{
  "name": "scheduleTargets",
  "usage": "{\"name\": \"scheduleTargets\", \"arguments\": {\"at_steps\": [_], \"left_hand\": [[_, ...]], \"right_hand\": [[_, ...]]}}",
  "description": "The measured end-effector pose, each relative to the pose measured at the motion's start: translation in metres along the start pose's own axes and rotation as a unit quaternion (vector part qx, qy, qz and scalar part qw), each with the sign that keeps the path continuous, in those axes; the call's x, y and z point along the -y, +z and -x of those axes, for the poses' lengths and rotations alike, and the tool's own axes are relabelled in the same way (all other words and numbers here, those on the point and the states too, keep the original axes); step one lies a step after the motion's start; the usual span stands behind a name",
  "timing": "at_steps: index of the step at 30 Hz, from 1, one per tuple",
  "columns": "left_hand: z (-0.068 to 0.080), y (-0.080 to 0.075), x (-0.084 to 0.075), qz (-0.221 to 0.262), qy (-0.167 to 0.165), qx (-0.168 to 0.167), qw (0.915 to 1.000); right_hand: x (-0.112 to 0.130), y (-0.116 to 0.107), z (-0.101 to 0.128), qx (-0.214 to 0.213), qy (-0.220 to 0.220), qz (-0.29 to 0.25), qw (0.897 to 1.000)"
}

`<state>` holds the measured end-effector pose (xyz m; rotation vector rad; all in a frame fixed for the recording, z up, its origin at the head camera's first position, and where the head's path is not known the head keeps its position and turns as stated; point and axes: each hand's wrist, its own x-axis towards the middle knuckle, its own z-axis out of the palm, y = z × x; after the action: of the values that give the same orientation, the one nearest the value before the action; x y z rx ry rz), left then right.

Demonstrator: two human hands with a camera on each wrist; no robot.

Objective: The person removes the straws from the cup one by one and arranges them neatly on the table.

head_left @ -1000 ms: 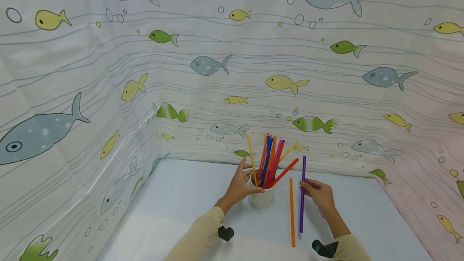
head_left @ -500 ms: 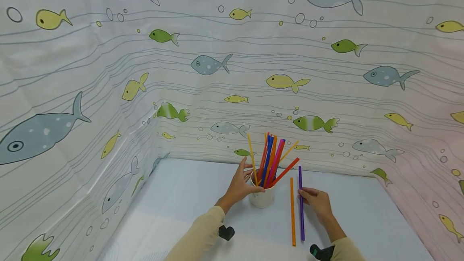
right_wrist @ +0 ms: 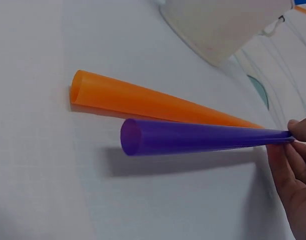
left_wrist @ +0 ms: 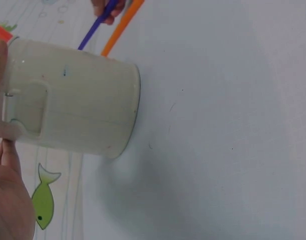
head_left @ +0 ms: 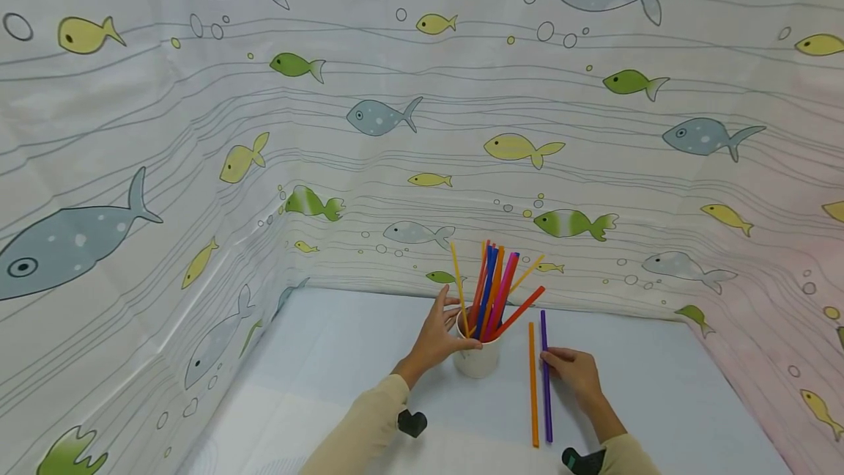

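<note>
My right hand (head_left: 576, 374) pinches a purple straw (head_left: 546, 387) between thumb and fingers. Beside it on the table lies an orange straw (head_left: 533, 394), roughly parallel. In the right wrist view the purple straw (right_wrist: 193, 137) shows a hollow open end and casts a shadow on the table; its near end looks raised. My left hand (head_left: 431, 339) holds a whitish cup (head_left: 478, 363) by its upper part, thumb in front and fingers on the far side. Several straws (head_left: 491, 299) in red, blue, orange, pink and yellow stand in it. The left wrist view shows the cup's side (left_wrist: 82, 105).
A white table (head_left: 343, 350) carries everything. Behind and on both sides rises a fabric screen (head_left: 369, 182) printed with fish and wavy lines. One red straw (head_left: 524, 310) leans out over the cup's right side.
The right hand has brought the purple straw down and left, close alongside the orange one. The left hand and the cup have stayed in place.
</note>
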<state>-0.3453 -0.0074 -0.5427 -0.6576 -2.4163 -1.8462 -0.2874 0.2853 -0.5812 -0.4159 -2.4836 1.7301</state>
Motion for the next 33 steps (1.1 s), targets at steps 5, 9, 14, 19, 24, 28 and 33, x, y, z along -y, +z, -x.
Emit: {"name": "scheduleTargets", "arguments": {"at_steps": [5, 9, 14, 19, 24, 28, 33], "left_hand": [[-0.0003, -0.0003, 0.0002, 0.001, -0.003, 0.0, 1.0], [0.0002, -0.0004, 0.0004, 0.003, -0.004, -0.001, 1.0], [0.0005, -0.0003, 0.0003, 0.005, -0.004, -0.001, 1.0], [0.0003, -0.001, -0.0012, 0.013, -0.007, 0.003, 0.9999], [-0.0003, -0.0013, -0.003, 0.017, -0.001, 0.003, 0.9998], [-0.0003, -0.0008, -0.0038, 0.013, -0.003, 0.0, 0.9999], [0.0012, -0.0002, -0.0028, 0.006, -0.003, -0.002, 1.0]], "right_hand": [[-0.001, 0.0036, 0.0001, -0.002, 0.007, 0.008, 1.0], [0.0007, 0.005, 0.0021, -0.001, 0.006, 0.025, 1.0], [0.0012, 0.0061, 0.0039, -0.003, -0.004, 0.049, 0.999], [0.0013, 0.0073, 0.0036, -0.006, -0.006, 0.059, 0.998], [0.0021, 0.0085, 0.0045, -0.009, -0.012, 0.041, 0.999], [0.0014, 0.009, 0.0055, -0.013, -0.018, 0.041, 0.999], [-0.0015, 0.0087, 0.0067, -0.023, -0.015, 0.056, 0.998]]}}
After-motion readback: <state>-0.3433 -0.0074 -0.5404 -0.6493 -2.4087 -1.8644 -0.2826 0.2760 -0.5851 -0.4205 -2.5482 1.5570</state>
